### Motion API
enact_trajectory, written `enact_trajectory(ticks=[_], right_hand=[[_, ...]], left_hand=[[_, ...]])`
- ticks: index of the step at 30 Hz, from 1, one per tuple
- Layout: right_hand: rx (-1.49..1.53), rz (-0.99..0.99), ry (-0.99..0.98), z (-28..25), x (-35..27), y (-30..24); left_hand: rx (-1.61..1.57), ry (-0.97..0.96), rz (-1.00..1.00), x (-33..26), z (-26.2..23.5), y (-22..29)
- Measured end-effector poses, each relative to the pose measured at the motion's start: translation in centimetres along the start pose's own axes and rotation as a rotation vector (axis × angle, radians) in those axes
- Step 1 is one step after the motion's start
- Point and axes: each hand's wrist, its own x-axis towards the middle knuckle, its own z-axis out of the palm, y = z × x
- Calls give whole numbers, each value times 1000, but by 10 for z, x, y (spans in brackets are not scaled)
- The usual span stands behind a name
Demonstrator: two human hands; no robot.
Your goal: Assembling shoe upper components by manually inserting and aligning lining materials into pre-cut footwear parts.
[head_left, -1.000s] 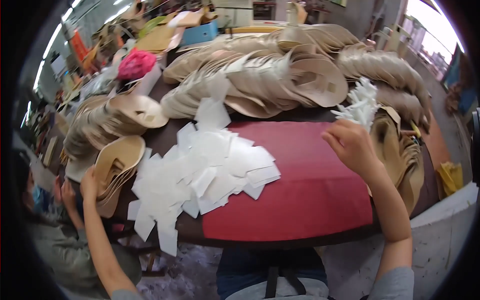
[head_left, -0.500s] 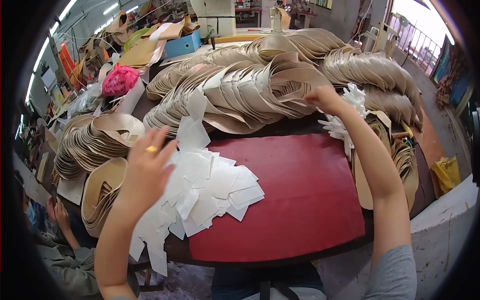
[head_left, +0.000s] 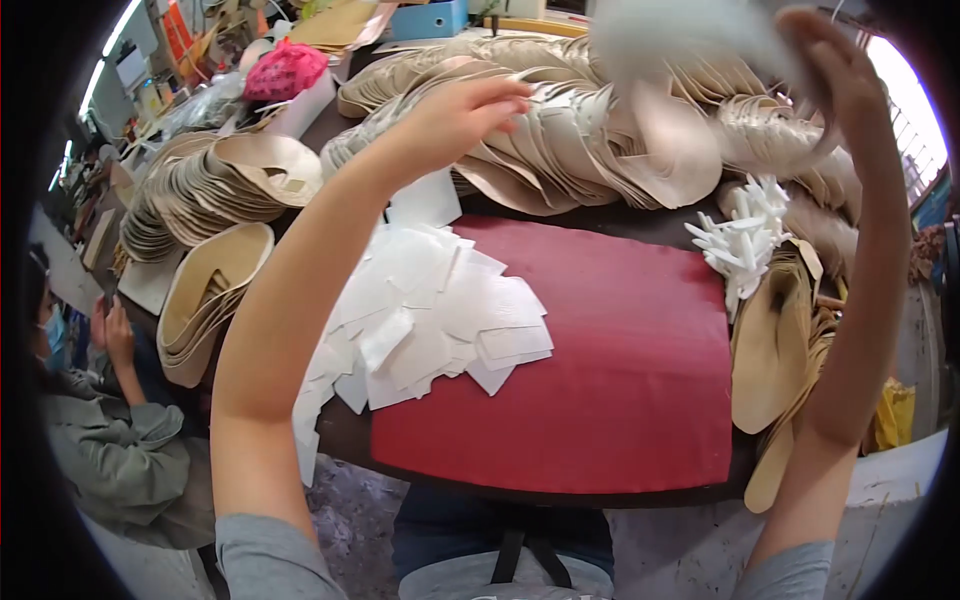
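A long row of curved beige, leather-like pieces [head_left: 560, 150], nested one in another, lies across the back of the table. Over its front side my left hand [head_left: 465, 115] reaches with fingers stretched out and nothing held. High at the right, my right hand [head_left: 842, 75] grips a pale curved piece [head_left: 685, 120], which is smeared by motion. A dark red sheet [head_left: 570, 370] covers the middle of the table. On its left part a loose heap of white, thin angular pieces [head_left: 430, 300] is spread, partly behind my left forearm.
White finger-shaped bits [head_left: 745, 230] are piled right of the red sheet, beside stacked tan pieces [head_left: 775, 350]. More curved stacks [head_left: 215, 185] and a pink bag [head_left: 285, 70] stand left. A person's hand [head_left: 118, 335] shows at far left. Behind is a blue box [head_left: 430, 18].
My left hand has moved right and away from me, over the row. My right hand has risen to the upper right with a curved piece. The view has shifted.
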Motion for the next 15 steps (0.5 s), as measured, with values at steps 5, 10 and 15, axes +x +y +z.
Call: enact_trajectory(ticks=[5, 10, 15], right_hand=[[-213, -408, -764, 109, -76, 30], [-154, -29, -465, 230, -80, -41], [-33, 181, -369, 311, -31, -62]], left_hand=[[417, 109, -308, -127, -54, -24], [624, 138, -212, -161, -60, -70], [477, 243, -64, -124, -72, -95]])
